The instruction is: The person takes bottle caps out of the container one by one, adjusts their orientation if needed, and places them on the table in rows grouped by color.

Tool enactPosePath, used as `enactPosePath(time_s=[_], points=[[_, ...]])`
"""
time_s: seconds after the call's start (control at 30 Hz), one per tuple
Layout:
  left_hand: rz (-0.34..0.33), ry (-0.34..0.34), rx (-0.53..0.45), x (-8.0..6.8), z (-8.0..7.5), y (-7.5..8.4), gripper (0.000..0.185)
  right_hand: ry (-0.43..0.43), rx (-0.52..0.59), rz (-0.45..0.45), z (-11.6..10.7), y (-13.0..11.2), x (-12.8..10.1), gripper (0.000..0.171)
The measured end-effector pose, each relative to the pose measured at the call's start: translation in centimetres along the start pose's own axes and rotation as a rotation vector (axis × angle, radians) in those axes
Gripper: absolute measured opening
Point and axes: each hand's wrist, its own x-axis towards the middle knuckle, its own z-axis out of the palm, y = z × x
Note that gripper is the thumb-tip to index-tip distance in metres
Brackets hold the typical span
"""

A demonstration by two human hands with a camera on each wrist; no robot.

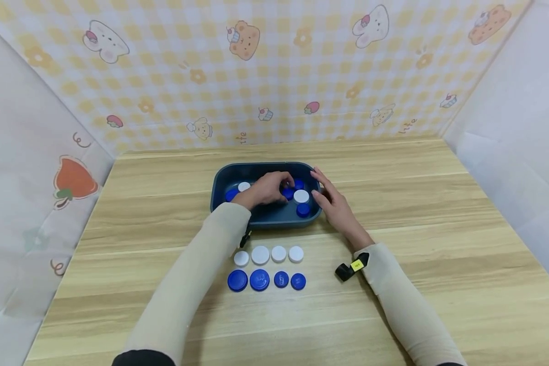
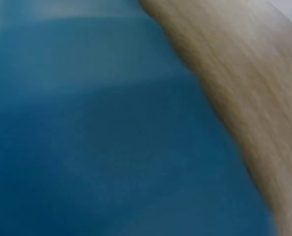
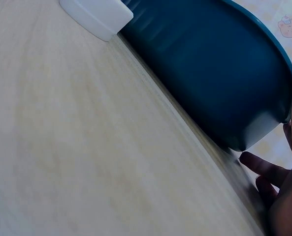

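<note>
My left arm [image 1: 196, 274] was stretched forward and inward in its pale sleeve [image 1: 224, 223], the wrist [image 1: 242, 201] bare past the cuff. My left hand [image 1: 267, 188] lay back upward, fingers [image 1: 287, 176] arched over and thumb [image 1: 281, 197] beneath; whether they pinched anything, I couldn't tell. My right arm [image 1: 402, 295] slanted forward and inward too. My right hand [image 1: 339, 211] was relaxed, index finger [image 1: 326, 182] nearly straight and set apart from the thumb, the lower fingers slightly bent in the right wrist view.
</note>
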Motion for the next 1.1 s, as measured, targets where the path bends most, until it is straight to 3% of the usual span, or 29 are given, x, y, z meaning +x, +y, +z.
enactPosePath(time_s=[0.27, 0.7, 1.1], points=[[0.034, -0.024, 0.047, 0.4, 0.1, -0.3, 0.028, 0.006, 0.003, 0.006, 0.0, -0.3, 0.2, 0.047], [0.063, -0.036, 0.072, 0.2, 0.0, -0.6, 0.025, 0.006, 0.009, 0.015, 0.2, -0.4, -0.1, 0.047], [0.055, 0.005, 0.016, -1.5, 0.0, 0.4, 0.024, -0.006, 0.009, 0.017, -0.2, -0.4, -0.8, 0.047]])
